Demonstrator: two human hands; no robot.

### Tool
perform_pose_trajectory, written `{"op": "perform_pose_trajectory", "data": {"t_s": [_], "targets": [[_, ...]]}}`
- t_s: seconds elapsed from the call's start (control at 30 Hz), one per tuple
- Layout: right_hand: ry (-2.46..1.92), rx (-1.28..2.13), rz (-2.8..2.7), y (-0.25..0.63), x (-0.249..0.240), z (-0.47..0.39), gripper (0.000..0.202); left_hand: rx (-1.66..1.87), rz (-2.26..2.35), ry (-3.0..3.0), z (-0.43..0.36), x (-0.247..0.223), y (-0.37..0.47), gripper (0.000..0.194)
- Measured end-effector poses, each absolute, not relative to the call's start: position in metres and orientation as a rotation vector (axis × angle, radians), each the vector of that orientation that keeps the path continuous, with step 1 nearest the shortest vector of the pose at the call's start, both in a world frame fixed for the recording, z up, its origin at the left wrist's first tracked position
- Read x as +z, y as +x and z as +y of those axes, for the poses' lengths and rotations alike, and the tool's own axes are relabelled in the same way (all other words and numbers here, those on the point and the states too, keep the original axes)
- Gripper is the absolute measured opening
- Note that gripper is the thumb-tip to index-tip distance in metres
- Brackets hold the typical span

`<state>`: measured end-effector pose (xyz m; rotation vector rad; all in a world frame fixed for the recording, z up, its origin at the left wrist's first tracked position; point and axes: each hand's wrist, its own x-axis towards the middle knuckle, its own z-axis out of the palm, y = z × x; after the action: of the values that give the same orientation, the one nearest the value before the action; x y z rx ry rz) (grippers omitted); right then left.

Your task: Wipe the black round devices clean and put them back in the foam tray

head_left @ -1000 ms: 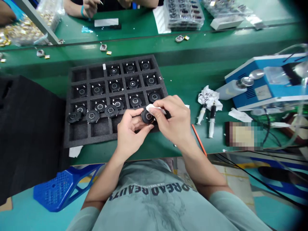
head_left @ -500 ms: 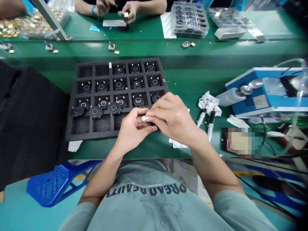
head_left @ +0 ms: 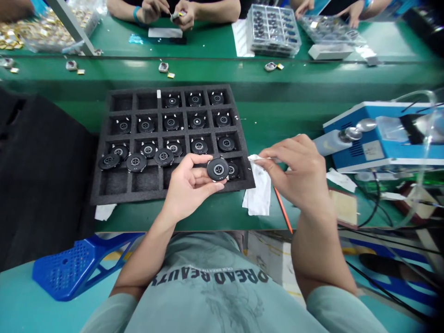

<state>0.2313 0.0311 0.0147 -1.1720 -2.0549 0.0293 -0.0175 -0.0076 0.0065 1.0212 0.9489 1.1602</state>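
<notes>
My left hand (head_left: 190, 182) pinches a black round watch case (head_left: 218, 169) by its edge, its sensor back facing up. The case is held over the front right of a black foam tray (head_left: 145, 194), partly covering another watch case (head_left: 233, 170) in that corner compartment. My right hand (head_left: 294, 166) is closed to the right of the tray, with a small white wipe (head_left: 255, 157) at its fingertips. Below those fingers a larger white cloth (head_left: 261, 194) lies on the green table. Several more watch cases sit in the tray's compartments, and some rest across its dividers.
An orange stick (head_left: 283, 210) lies by my right wrist. Farther right stand a white bottle (head_left: 328, 142) and a blue machine (head_left: 367, 134) with cables. Black foam blocks (head_left: 45, 162) are stacked at left. Across the bench, co-workers' hands (head_left: 183, 16) handle small parts beside a clear box (head_left: 274, 30).
My right hand has moved right, away from the watch case, carrying the white wipe. My left hand keeps the case, now uncovered. Another person's hands have appeared at the upper right.
</notes>
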Motion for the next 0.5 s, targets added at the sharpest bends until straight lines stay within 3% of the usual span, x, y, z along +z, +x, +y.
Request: {"op": "perform_pose_trajectory", "data": {"t_s": [0.5], "targets": [[-1.049, 0.271, -1.98, 0.207, 0.02, 0.018, 0.012, 1.165, 0.95, 1.019, -0.006, 0.008, -0.018, 0.053]]}}
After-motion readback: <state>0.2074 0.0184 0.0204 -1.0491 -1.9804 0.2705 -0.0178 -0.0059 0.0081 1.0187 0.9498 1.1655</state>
